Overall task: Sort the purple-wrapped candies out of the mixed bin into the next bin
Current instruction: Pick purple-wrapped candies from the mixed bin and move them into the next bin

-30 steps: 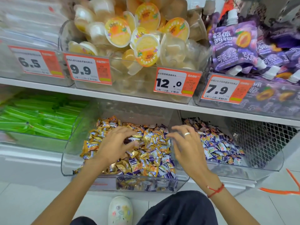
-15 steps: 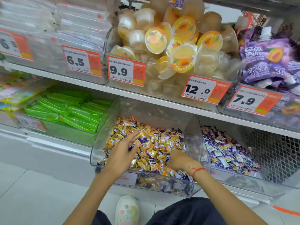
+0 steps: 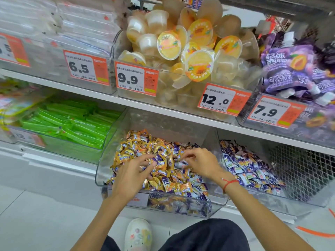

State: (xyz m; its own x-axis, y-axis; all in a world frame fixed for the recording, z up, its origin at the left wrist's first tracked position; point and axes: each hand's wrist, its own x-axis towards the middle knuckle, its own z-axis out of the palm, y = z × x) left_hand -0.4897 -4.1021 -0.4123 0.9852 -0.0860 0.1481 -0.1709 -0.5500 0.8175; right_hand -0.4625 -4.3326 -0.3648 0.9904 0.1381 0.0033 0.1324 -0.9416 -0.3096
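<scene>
A person crouches before a low shop shelf, both hands inside a clear mixed bin (image 3: 101, 171) heaped with gold and purple-wrapped candies (image 3: 165, 181). The left hand (image 3: 132, 175), at the heap's 9 o'clock, spreads relaxed fingers (image 3: 147, 157) over the wrappers, probably raking gold ones aside to expose purple. The right hand (image 3: 203, 163), at 3 o'clock, curls its fingers down into the pile; whether they pinch a candy cannot be told through the blur. Purple pieces lie directly under and between both hands. The next bin (image 3: 308, 205), just beside at 3 o'clock, already holds mostly purple candies.
</scene>
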